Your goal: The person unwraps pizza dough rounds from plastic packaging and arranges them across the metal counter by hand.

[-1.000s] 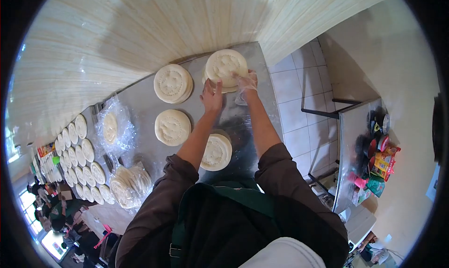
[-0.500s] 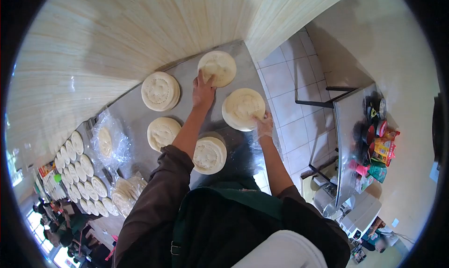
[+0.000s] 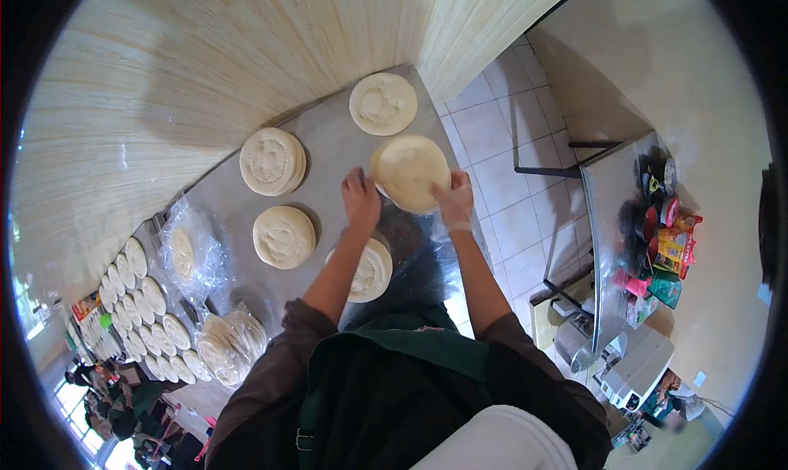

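Observation:
Round flat pale breads lie in stacks on the metal table. My right hand (image 3: pixel 455 201) grips the lower right edge of a flat bread (image 3: pixel 409 173), its thumb on top. At that bread's left edge is my left hand (image 3: pixel 361 201), fingers bent and slightly apart; whether it touches the bread is unclear. Another round bread (image 3: pixel 383 104) lies just above. To the left are a stamped stack (image 3: pixel 272 161) and a second stack (image 3: pixel 284 237). My left forearm partly covers a third stack (image 3: pixel 372 271).
Plastic bags with breads (image 3: pixel 193 252) (image 3: pixel 230 343) lie on the left, beside rows of oval dough pieces (image 3: pixel 144 302). A wall borders the metal table (image 3: pixel 328 133). Across the tiled floor, a side table (image 3: pixel 603 224) holds packets and containers. People are visible at the lower left.
My left hand has left the uppermost bread and moved down beside the one in my right hand. My right hand and its bread have shifted slightly up and left.

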A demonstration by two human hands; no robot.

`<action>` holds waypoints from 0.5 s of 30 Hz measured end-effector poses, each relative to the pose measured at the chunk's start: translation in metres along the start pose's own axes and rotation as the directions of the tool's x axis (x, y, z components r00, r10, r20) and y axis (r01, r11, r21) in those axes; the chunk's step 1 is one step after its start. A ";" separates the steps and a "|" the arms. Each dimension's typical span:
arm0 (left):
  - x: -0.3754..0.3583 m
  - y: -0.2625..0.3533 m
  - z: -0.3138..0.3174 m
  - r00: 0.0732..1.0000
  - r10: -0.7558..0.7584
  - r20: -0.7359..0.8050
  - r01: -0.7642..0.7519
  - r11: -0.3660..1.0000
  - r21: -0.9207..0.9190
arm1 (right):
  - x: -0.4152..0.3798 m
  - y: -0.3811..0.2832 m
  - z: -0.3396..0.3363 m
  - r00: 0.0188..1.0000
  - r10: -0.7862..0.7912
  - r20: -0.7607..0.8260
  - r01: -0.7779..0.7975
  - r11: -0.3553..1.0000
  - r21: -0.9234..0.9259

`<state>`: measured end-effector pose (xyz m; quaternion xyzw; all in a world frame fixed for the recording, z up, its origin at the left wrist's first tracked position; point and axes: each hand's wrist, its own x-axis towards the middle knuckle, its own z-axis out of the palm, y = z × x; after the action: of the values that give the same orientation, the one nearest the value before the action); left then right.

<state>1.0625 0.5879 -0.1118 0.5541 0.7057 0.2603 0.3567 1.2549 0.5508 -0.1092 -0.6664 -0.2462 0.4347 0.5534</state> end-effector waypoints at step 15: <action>-0.002 0.013 -0.007 0.740 0.553 0.383 -0.672 0.582 0.459 | -0.081 0.037 -0.073 0.983 -0.174 -0.054 0.074 0.649 -0.757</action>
<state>1.0649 0.5895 -0.0978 0.8666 0.4737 0.0875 0.1300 1.2705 0.4375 -0.1192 -0.8422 -0.4147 0.2136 0.2705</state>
